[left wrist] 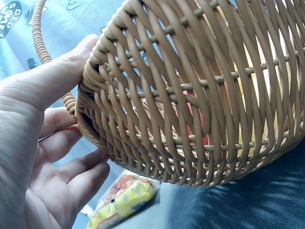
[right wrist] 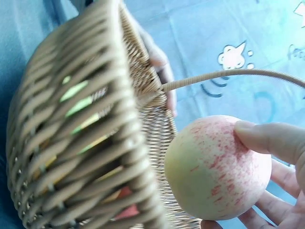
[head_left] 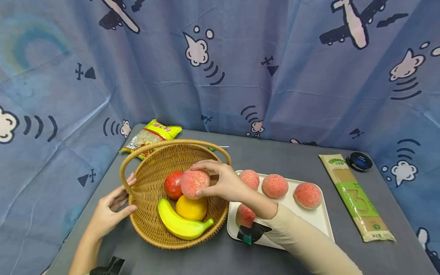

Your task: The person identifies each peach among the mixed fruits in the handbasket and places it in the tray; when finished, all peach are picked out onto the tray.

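A round wicker basket (head_left: 146, 183) with a hoop handle stands tilted toward me. My left hand (head_left: 109, 212) holds its left rim, thumb on one side and fingers on the other. Above the basket opening, my right hand (head_left: 225, 184) grips a pink-speckled peach (head_left: 194, 184) between thumb and fingers; the right wrist view shows the peach (right wrist: 217, 167) close by the rim. Inside the basket lie a red apple-like fruit (head_left: 172, 185), an orange-yellow round fruit (head_left: 192, 209) and a yellow banana (head_left: 182, 224). The held peach partly covers the red fruit.
Right of the basket, a white tray (head_left: 317, 217) bears several more peaches, partly hidden by my right forearm. A yellow food packet (head_left: 165, 130) lies behind the basket. Toward the right edge are a long green-and-tan packet (head_left: 357, 198) and a dark round object (head_left: 359, 161).
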Demonstrator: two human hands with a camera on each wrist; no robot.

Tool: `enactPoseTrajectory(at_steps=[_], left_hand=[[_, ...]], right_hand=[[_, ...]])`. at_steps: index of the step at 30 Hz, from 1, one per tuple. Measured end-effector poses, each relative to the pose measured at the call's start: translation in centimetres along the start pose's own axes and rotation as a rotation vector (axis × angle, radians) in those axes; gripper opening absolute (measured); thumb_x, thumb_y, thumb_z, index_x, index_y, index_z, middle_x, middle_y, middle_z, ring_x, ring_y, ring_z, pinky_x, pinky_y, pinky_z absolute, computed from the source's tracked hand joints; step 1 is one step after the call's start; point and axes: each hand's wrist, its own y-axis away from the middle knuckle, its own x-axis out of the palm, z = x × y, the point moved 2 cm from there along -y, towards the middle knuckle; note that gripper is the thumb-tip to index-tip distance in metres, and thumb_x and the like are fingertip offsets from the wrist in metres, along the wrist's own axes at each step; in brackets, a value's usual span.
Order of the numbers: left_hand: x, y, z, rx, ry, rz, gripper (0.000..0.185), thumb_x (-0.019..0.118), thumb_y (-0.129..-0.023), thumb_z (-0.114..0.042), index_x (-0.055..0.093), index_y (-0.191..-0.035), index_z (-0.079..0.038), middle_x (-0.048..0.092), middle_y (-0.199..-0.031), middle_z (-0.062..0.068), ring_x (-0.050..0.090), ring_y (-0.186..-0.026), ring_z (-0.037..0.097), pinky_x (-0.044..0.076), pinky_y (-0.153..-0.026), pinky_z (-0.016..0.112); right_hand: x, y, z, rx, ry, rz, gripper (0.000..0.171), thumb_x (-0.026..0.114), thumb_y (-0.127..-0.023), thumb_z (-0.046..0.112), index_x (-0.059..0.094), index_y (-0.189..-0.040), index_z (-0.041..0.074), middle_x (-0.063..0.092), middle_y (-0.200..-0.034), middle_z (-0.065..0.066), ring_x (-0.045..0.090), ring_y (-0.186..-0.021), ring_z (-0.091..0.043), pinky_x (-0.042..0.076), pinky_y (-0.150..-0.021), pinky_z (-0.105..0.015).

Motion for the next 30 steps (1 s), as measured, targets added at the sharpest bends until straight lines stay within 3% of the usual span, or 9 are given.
enactPoseTrajectory(at_steps=[5,10,13,22,30], left_hand=[[-0.1,0.0,0.1,0.004,0.003,-0.004,0.066,0.062,-0.078,0.021,0.038,-0.139,0.012,0.026,-0.153,0.023,0.043,-0.133,0.009,0.040,-0.105,0.016],[-0.1,0.1,0.1,-0.011,-0.002,-0.006,0.066,0.062,-0.079,0.020,0.038,-0.139,0.011,0.027,-0.153,0.020,0.043,-0.133,0.009,0.040,-0.105,0.015],[-0.1,0.1,0.1,-0.016,-0.003,-0.004,0.066,0.062,-0.079,0.020,0.038,-0.140,0.011,0.027,-0.154,0.019,0.043,-0.133,0.008,0.040,-0.104,0.015],[-0.1,0.2,0.1,-0.005,-0.006,-0.008,0.065,0.061,-0.078,0.021,0.038,-0.139,0.012,0.027,-0.153,0.021,0.044,-0.132,0.008,0.041,-0.104,0.015],[0.0,0.4,0.1,-0.020,0.009,-0.007,0.065,0.059,-0.080,0.021,0.036,-0.140,0.012,0.026,-0.154,0.019,0.043,-0.134,0.009,0.041,-0.104,0.016]], right_hand=[[-0.7,1.7,0.9,-0.028,-0.048,-0.019,0.054,0.083,-0.073,0.016,0.063,-0.123,0.017,0.060,-0.127,0.002,0.054,-0.118,-0.016,0.050,-0.096,-0.032],[-1.8,4.3,1.3,0.012,-0.129,-0.043,0.055,0.082,-0.073,0.014,0.062,-0.125,0.018,0.056,-0.131,0.002,0.051,-0.121,-0.015,0.051,-0.097,-0.033],[-2.8,6.4,1.1,0.033,-0.161,-0.091,0.056,0.082,-0.074,0.012,0.061,-0.126,0.018,0.054,-0.134,0.000,0.050,-0.123,-0.013,0.048,-0.100,-0.027],[-7.0,13.6,-1.0,0.067,-0.181,-0.343,0.060,0.075,-0.075,-0.007,0.055,-0.130,0.001,0.053,-0.135,-0.012,0.052,-0.121,-0.008,0.048,-0.095,-0.016],[-9.6,20.5,-4.1,0.155,-0.270,-0.602,0.062,0.066,-0.077,-0.018,0.046,-0.135,-0.007,0.050,-0.137,-0.005,0.045,-0.126,-0.008,0.049,-0.090,-0.012]])
